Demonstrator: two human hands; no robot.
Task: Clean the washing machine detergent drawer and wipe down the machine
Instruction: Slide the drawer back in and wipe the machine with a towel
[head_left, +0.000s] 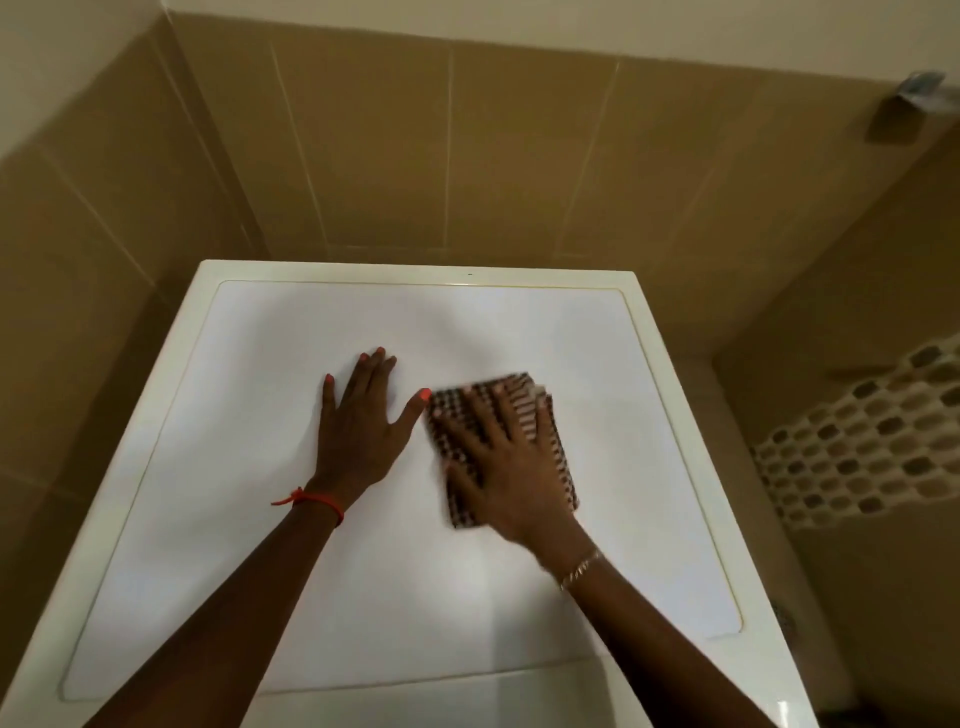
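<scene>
Tan glazed wall tiles (104, 234) with pale grout lines stand at the far left; just beside them sits the washing machine (234, 415), seen from above, its top a smooth, hard white panel with rounded corners inside a cream rim; the detergent drawer is not in view.

The left hand (358, 436) lies flat on the panel left of centre, fingers straight and spread, holding nothing; a red string (317, 501) circles that wrist. Just to its right the folded cloth (524, 383), brown and white check with a woven look, lies flat on the panel near its middle; the right hand (509, 467) presses down on it with fingers straight and fanned apart, and a thin gold chain (579, 569) hangs at that wrist; both are blurred.

The cloth looks light, soft and limp, likely to bunch or slide on so slick a surface; a flat palm over its middle seems the surest hold, or a pinch at a folded edge to lift it.

At far right a band of small mosaic tiles (857, 431) crosses the side wall.
</scene>
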